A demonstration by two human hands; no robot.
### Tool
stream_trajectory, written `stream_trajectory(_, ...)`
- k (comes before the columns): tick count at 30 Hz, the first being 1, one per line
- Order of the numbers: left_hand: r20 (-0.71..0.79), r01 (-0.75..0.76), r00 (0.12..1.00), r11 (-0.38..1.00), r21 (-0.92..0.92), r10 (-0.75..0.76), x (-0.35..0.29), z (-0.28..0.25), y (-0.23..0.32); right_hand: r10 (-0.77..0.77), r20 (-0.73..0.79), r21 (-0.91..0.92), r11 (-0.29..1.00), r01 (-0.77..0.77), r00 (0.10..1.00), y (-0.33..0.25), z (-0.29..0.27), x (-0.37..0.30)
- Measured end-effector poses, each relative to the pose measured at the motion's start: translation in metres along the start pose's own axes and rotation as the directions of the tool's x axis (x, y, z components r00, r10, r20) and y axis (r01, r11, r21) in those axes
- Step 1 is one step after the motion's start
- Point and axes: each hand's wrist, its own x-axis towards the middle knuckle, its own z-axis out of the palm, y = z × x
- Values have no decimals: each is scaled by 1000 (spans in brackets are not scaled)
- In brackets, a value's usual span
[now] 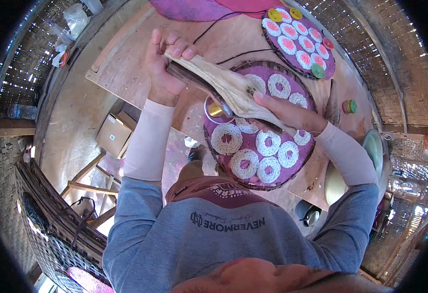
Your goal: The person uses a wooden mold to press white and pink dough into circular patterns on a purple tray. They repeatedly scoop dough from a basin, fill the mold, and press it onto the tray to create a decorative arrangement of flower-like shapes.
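My left hand [171, 68] grips the upper left end of a long pale wooden tool [223, 85], its fingers curled over the edge. My right hand [292, 112] holds the lower right end, with the thumb lying on the top face. A darker brown strip [190, 77] runs along the tool's underside. The tool is held aslant above a round tray [209, 134] lined with purple cloth, where several white lacy rings [226, 139] lie. Just below the tool a gold-coloured cylinder [216, 110] shows; the tool hides part of it.
A second purple-lined tray [292, 62] at the far right holds white-and-pink rounds and small coloured coils. Right of the near tray are a dark blade-shaped piece [332, 105] and a green-and-red stack [349, 106]. A cardboard box [116, 134] sits left, below the wooden table [126, 63].
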Motion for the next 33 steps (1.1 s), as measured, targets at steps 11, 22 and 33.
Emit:
stream_trajectory(11, -243, -71, 967, 996, 50, 81, -13, -4, -15, 59, -150, -117, 990, -77, 987, -11, 5, -11)
stream_trajectory(22, -30, -96, 995, 995, -1, 96, 5, -23, -16, -14, -441, -389, 904, -177, 897, -9, -8, -7)
stream_trajectory(33, -284, -121, 947, 985, 125, 152, -27, -5, 6, 32, -294, -300, 946, -124, 955, -13, 18, 5)
